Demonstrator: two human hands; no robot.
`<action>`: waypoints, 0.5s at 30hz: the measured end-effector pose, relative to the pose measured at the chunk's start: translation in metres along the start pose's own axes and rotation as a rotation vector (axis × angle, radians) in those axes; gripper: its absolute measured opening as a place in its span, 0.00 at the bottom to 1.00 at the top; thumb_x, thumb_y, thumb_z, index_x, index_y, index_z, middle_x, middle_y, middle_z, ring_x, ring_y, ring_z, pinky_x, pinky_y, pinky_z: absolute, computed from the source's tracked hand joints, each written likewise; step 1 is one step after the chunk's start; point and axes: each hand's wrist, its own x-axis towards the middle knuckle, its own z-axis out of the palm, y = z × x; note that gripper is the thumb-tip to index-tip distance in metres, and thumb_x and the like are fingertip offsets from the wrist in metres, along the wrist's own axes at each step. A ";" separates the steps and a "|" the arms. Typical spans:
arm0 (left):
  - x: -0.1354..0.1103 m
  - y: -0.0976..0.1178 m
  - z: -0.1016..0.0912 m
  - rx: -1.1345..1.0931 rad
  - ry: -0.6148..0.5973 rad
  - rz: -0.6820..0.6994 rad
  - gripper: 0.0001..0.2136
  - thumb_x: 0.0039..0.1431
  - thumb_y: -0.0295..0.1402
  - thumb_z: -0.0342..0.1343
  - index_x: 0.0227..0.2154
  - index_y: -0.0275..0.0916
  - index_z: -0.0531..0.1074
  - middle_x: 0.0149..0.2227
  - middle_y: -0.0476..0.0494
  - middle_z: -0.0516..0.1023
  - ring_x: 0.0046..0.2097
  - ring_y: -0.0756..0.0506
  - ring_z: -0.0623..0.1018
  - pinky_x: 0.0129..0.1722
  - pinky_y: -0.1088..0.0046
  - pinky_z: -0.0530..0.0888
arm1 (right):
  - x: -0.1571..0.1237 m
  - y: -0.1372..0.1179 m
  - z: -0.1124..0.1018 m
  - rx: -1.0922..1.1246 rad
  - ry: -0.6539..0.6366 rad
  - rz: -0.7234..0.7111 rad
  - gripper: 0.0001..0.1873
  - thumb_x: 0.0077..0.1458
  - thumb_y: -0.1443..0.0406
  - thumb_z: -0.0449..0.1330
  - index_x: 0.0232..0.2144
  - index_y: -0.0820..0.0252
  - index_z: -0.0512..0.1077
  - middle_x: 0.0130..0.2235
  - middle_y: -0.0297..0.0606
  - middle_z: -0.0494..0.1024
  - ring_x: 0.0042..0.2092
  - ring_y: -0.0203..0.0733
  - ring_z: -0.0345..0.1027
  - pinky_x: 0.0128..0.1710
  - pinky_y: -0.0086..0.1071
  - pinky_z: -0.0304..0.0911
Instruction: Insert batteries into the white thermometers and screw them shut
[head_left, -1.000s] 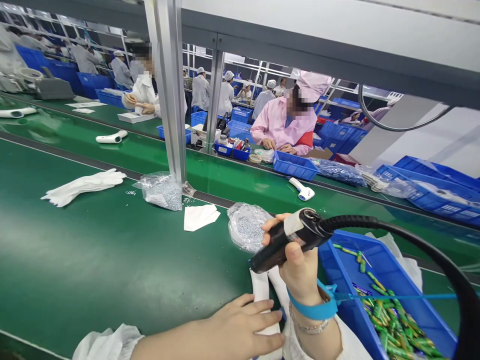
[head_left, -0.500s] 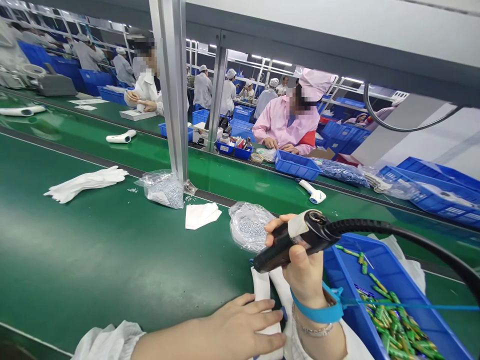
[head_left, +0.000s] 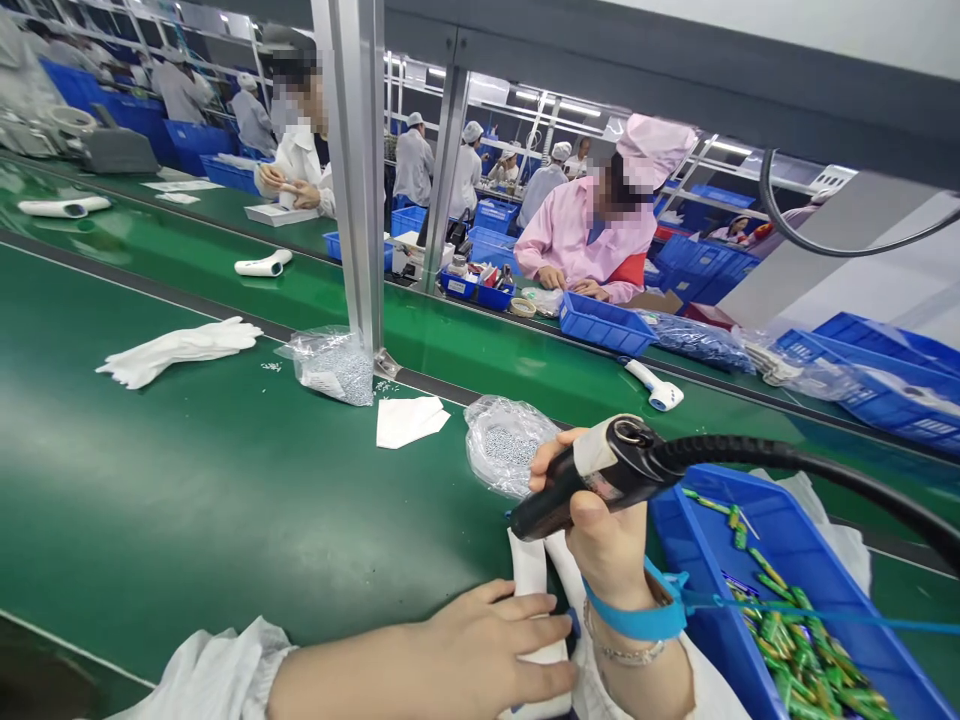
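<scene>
My right hand [head_left: 611, 545] is closed round a black corded electric screwdriver [head_left: 589, 485]. The tool is tilted, its nose pointing down and left at the top end of a white thermometer handle [head_left: 529, 565] on the green table. Whether the tip touches the handle I cannot tell. Across the lower part of this handle lies my left hand [head_left: 472, 645], palm down, fingers spread; its thumb is hidden. A second white curved part [head_left: 564, 562] sits just to the right, partly covered by my right hand. A clear bag of small screws [head_left: 510, 445] lies behind the screwdriver.
On the right stands a blue bin [head_left: 679, 545] with green-yellow pieces. Farther left are another screw bag [head_left: 337, 365], folded white paper [head_left: 409, 422] and white gloves [head_left: 180, 352]. A metal post [head_left: 358, 180] rises beyond. Thermometers [head_left: 658, 390] lie on the belt; a co-worker in pink [head_left: 592, 225] sits opposite.
The view has shifted slightly, and the background sits a little farther right. Both hands and the screwdriver keep nearly the same place over the white handle.
</scene>
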 end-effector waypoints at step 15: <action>0.005 -0.013 0.035 0.187 0.081 0.008 0.16 0.64 0.38 0.47 0.54 0.45 0.63 0.59 0.42 0.66 0.56 0.39 0.69 0.50 0.61 0.71 | 0.011 0.015 -0.009 -0.123 -0.022 0.077 0.14 0.51 0.58 0.62 0.36 0.61 0.67 0.34 0.38 0.72 0.32 0.37 0.67 0.31 0.30 0.66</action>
